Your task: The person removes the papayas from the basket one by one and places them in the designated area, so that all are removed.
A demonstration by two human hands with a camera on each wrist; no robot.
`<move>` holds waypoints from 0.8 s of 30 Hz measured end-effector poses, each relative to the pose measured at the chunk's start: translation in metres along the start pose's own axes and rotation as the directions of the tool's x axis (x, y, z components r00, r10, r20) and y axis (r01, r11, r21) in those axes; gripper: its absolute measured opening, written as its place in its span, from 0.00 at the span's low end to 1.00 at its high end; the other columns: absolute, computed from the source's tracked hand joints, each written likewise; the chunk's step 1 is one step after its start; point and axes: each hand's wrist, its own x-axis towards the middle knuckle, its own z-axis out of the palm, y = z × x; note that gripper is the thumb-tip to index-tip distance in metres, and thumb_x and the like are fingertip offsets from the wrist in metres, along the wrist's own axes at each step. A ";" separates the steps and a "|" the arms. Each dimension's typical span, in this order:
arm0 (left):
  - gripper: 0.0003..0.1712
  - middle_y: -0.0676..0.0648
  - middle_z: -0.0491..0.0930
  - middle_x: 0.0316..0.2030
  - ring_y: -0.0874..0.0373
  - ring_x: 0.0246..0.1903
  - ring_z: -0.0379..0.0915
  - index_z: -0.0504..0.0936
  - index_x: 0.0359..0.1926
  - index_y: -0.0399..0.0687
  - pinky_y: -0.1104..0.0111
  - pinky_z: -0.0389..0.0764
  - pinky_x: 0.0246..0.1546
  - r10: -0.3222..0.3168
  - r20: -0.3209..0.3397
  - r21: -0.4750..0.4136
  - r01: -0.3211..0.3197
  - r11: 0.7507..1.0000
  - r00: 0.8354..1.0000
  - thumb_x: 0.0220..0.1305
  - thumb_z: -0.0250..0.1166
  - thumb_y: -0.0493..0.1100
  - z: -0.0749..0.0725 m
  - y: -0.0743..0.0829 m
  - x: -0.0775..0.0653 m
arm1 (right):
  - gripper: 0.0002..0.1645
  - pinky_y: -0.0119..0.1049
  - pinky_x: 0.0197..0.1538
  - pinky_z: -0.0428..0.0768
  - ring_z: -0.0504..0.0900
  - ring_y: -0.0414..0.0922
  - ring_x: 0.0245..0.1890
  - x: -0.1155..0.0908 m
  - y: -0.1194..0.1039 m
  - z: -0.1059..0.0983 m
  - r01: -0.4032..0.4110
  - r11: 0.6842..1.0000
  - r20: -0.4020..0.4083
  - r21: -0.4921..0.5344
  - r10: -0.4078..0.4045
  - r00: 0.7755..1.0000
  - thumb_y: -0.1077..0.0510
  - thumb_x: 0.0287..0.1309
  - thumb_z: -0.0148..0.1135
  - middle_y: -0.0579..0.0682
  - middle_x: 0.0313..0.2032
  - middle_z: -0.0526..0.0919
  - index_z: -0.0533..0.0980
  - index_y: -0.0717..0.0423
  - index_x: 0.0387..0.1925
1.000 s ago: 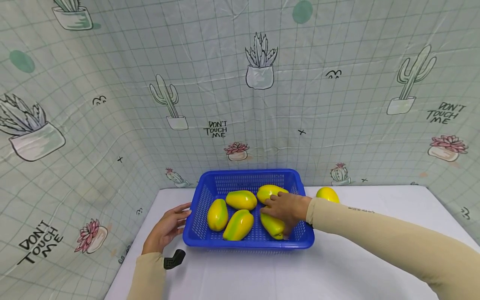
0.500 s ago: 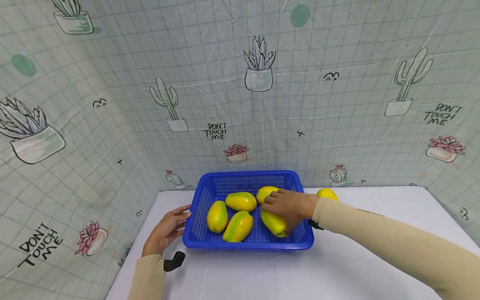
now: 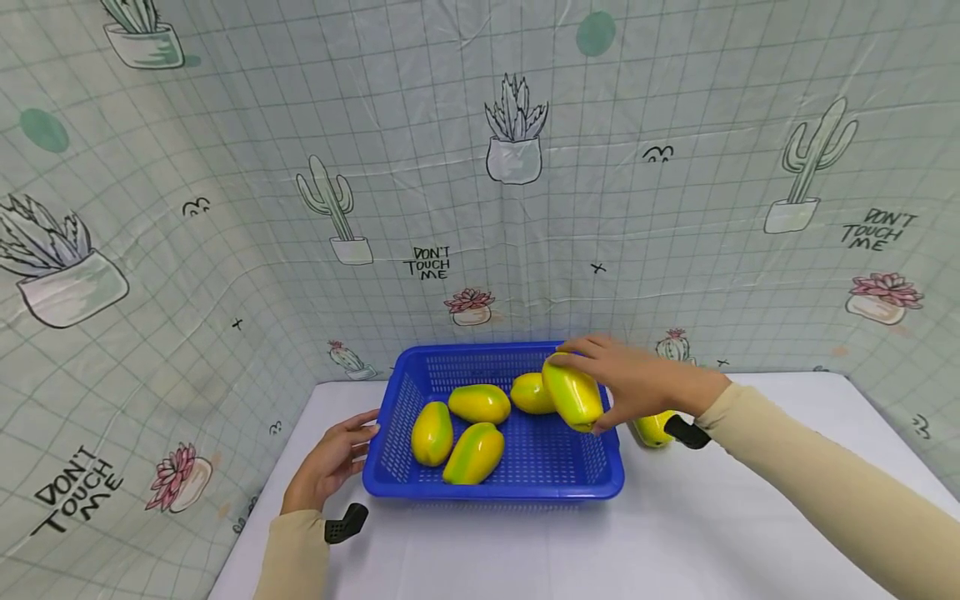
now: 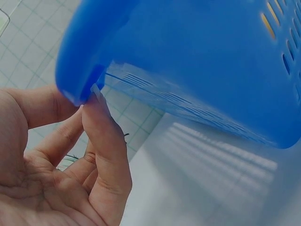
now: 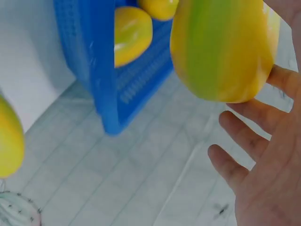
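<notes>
In the head view my right hand (image 3: 637,382) holds a glossy yellow papaya (image 3: 572,393) with a green streak, raised over the right side of a blue plastic basket (image 3: 495,491). Thumb and fingers span its two ends; in the right wrist view some fingertips touch the papaya (image 5: 221,52) while others stand free. Several more papayas lie in the basket, including one papaya (image 3: 476,454) near the front wall. At the basket's left end my left hand (image 3: 330,463) pinches the rim (image 4: 77,70) between thumb and finger.
Another yellow papaya (image 3: 654,429) lies on the white table (image 3: 757,467) right of the basket, partly hidden by the right wrist. A patterned cloth (image 3: 517,217) hangs behind and to the left. Each wrist wears a black device (image 3: 347,523).
My right hand has lifted the papaya from the basket's right side, moving up and rightward. The papaya outside the basket shows lower down now. My left hand stays at the rim.
</notes>
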 end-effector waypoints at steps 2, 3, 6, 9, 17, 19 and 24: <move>0.31 0.47 0.82 0.51 0.54 0.49 0.77 0.64 0.79 0.38 0.68 0.84 0.46 -0.002 -0.001 0.002 0.002 1.000 1.000 0.81 0.56 0.40 0.000 0.000 0.000 | 0.59 0.64 0.70 0.73 0.70 0.62 0.69 -0.009 0.005 -0.003 -0.009 1.000 -0.048 0.001 0.009 0.999 0.45 0.46 0.87 0.58 0.72 0.69 0.66 0.55 0.76; 0.31 0.47 0.82 0.51 0.54 0.49 0.77 0.64 0.79 0.38 0.68 0.84 0.46 -0.004 -0.002 0.002 0.004 1.000 1.000 0.81 0.55 0.40 0.000 0.000 0.000 | 0.60 0.64 0.69 0.73 0.69 0.61 0.70 -0.014 0.008 -0.005 -0.018 1.000 -0.065 0.000 0.018 0.998 0.45 0.46 0.87 0.58 0.72 0.69 0.66 0.55 0.76; 0.31 0.47 0.82 0.51 0.54 0.48 0.77 0.64 0.79 0.38 0.68 0.84 0.46 -0.008 -0.003 0.002 0.008 1.000 1.000 0.81 0.55 0.40 0.000 0.000 0.000 | 0.59 0.65 0.68 0.73 0.70 0.62 0.69 -0.028 0.014 -0.008 -0.045 0.999 -0.114 -0.012 0.043 0.993 0.46 0.46 0.86 0.58 0.72 0.70 0.66 0.56 0.76; 0.31 0.47 0.82 0.51 0.54 0.49 0.77 0.64 0.79 0.38 0.68 0.84 0.46 -0.008 -0.004 0.001 0.008 1.000 1.000 0.81 0.55 0.41 0.001 0.000 0.001 | 0.59 0.67 0.68 0.72 0.69 0.63 0.69 -0.043 0.021 -0.009 -0.078 0.997 -0.147 -0.012 0.075 0.986 0.47 0.45 0.87 0.59 0.72 0.69 0.66 0.56 0.76; 0.31 0.46 0.81 0.53 0.53 0.50 0.77 0.63 0.80 0.38 0.68 0.83 0.47 -0.014 0.003 0.013 0.013 1.000 1.000 0.81 0.55 0.41 0.000 0.001 0.000 | 0.59 0.69 0.66 0.72 0.70 0.65 0.68 -0.081 0.042 0.000 -0.132 0.991 -0.230 0.010 0.131 0.964 0.54 0.41 0.89 0.62 0.72 0.70 0.68 0.60 0.74; 0.31 0.46 0.81 0.53 0.53 0.50 0.77 0.63 0.80 0.38 0.68 0.83 0.47 -0.015 0.005 0.013 0.015 1.000 1.000 0.81 0.55 0.41 0.000 0.001 0.000 | 0.59 0.70 0.65 0.72 0.70 0.65 0.67 -0.089 0.047 0.002 -0.137 0.990 -0.250 0.014 0.136 0.959 0.55 0.40 0.89 0.62 0.71 0.70 0.68 0.60 0.74; 0.31 0.47 0.81 0.53 0.53 0.51 0.76 0.63 0.80 0.38 0.68 0.83 0.47 -0.013 0.015 0.012 0.013 1.000 1.000 0.81 0.55 0.41 -0.001 0.001 0.000 | 0.61 0.73 0.62 0.70 0.68 0.67 0.68 -0.111 0.059 0.010 -0.163 0.986 -0.286 0.020 0.161 0.945 0.56 0.36 0.91 0.64 0.71 0.69 0.68 0.61 0.73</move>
